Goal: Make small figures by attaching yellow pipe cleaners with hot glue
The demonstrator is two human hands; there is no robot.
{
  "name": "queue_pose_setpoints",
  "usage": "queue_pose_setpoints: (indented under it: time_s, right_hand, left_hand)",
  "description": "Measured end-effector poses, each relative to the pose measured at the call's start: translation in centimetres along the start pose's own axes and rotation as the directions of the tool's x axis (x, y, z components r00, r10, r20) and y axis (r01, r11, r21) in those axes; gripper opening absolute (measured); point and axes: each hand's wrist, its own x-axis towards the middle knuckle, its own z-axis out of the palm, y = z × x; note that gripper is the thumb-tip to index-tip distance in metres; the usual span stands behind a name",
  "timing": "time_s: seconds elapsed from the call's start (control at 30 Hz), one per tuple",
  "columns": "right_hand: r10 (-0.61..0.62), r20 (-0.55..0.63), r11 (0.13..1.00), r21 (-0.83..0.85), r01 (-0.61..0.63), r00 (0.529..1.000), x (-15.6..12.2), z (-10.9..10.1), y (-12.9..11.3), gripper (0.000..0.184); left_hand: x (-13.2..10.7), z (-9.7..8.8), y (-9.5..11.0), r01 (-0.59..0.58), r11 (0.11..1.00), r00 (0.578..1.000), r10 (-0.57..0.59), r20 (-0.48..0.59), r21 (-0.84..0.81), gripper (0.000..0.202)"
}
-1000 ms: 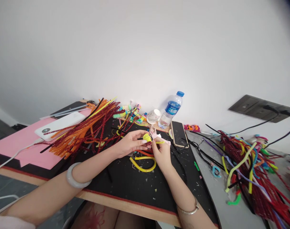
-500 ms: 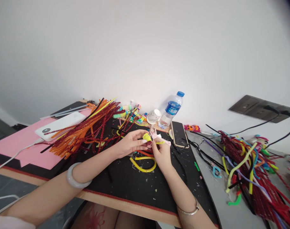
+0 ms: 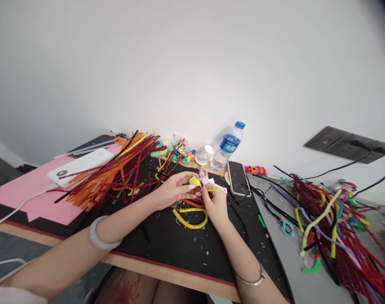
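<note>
Both hands meet over a black mat [image 3: 167, 240]. My left hand [image 3: 171, 192] pinches a small yellow and dark red pipe-cleaner piece [image 3: 195, 183] between thumb and fingers. Closed beside it, my right hand [image 3: 215, 203] grips the yellow pipe-cleaner end [image 3: 213, 189] that sticks out of that piece. A bent yellow pipe cleaner [image 3: 191, 221] lies on the mat just below the hands. A pink tool [image 3: 213, 183] rests right behind my right hand.
A pile of orange and red pipe cleaners [image 3: 116, 169] lies at the left, and a mixed-colour pile [image 3: 334, 228] at the right. Behind the hands are a phone [image 3: 237, 177], a water bottle [image 3: 226, 146] and a paper cup [image 3: 204, 154]. A white power bank [image 3: 80, 166] sits on pink paper.
</note>
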Motion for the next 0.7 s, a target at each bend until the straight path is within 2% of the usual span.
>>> queue_pose_setpoints:
  time_s: [0.7]
  right_hand:
    - [-0.002, -0.016, 1.0, 0.003, 0.002, 1.0, 0.03, -0.01, 0.13, 0.029]
  left_hand:
    - [-0.04, 0.0, 0.16, 0.017, 0.997, 0.999, -0.014, -0.031, 0.074, 0.036]
